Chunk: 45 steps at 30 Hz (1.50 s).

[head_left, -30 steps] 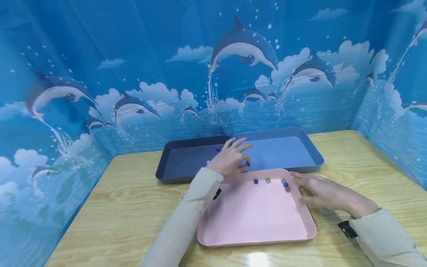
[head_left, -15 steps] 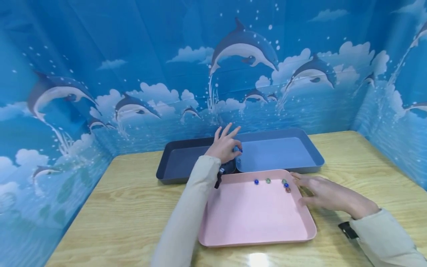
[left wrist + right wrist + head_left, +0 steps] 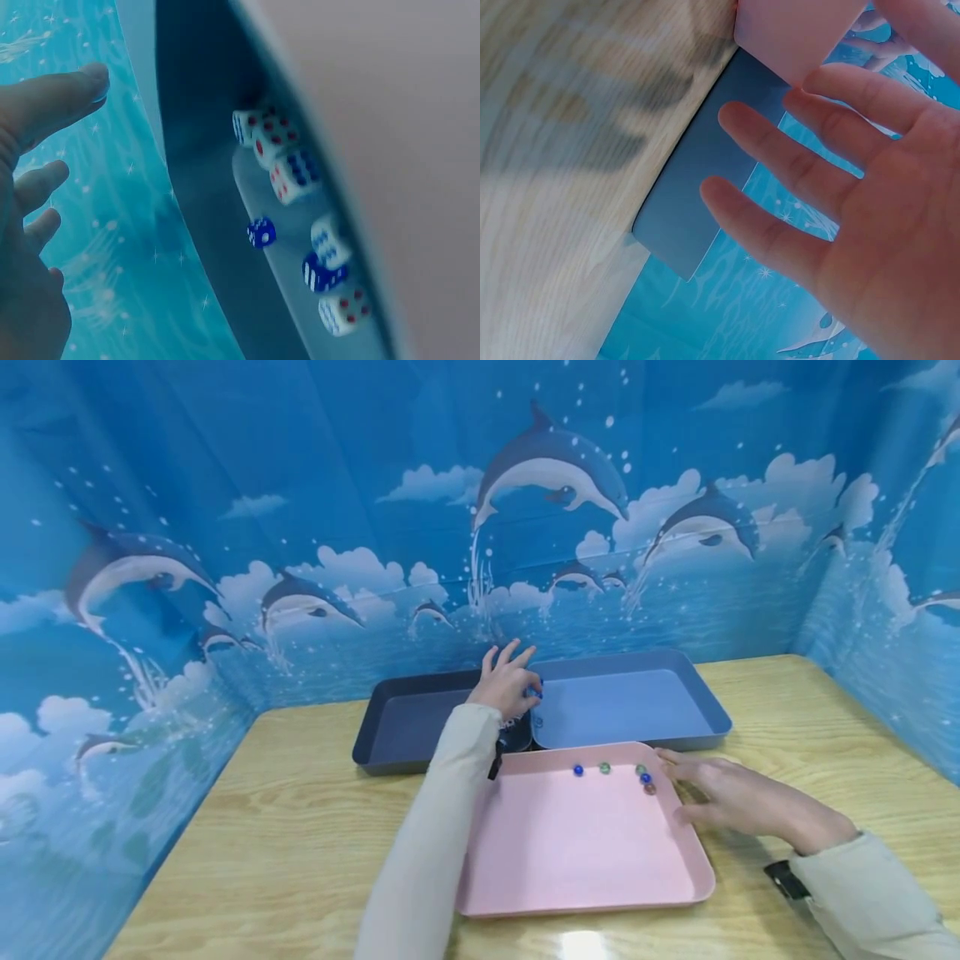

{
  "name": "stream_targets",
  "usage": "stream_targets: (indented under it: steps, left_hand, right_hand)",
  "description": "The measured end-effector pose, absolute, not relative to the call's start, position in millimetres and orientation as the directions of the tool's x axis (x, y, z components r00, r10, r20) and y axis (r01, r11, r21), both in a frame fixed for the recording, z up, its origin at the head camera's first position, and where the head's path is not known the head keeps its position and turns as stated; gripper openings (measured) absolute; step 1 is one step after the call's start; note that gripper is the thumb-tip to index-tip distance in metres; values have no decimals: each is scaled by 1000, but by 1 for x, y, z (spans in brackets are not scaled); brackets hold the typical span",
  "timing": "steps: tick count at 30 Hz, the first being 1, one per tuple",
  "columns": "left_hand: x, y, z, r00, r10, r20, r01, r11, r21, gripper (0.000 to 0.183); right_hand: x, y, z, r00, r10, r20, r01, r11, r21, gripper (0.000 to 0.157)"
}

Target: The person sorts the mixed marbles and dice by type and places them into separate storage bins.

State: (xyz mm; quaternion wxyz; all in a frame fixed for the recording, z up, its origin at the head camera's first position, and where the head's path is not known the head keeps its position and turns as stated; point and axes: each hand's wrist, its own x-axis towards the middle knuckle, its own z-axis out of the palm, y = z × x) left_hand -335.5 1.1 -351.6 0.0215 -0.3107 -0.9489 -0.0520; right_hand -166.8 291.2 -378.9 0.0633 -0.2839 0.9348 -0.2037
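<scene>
My left hand (image 3: 504,687) is over the left end of the blue tray (image 3: 716,727), its thumb and index finger pinching a small blue marble (image 3: 540,685). Its other fingers stand raised. A clear bluish marble (image 3: 538,722) lies below that hand in the blue tray. Several white and blue dice (image 3: 296,176) lie along one wall of the black tray (image 3: 363,747), mostly hidden by the left wrist in the head view. At the pink tray's (image 3: 585,906) right rim, my right hand (image 3: 738,789) rests with fingers extended and nothing held.
Along the pink tray's far side lie a blue marble (image 3: 578,770) and a green marble (image 3: 605,768); green, blue and brown marbles (image 3: 646,778) cluster in its far right corner. A dolphin-print curtain (image 3: 420,527) stands behind the wooden table (image 3: 285,843).
My left hand has moved away from me, from the pink tray's far edge to the blue tray's left end, with the blue marble in its fingers. My right hand stays put.
</scene>
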Motion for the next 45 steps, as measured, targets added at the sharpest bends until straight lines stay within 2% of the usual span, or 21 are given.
stream_targets:
  steps: [14,21,45]
  left_hand:
    - [-340,5,-360,-829,556,60,559,824,88,20]
    - [-340,5,-360,-839,537,88,543,837,63,28]
    - [-342,1,-365,-850,522,62,526,848,72,28]
  right_hand:
    - [-167,291,-378,-829,-558,-27,-496,758,-424,61]
    - [-167,292,-378,-836,-548,-27,-488,765,-421,59]
    - [-167,291,-377,-835,-550,-26,-484,755,-443,56]
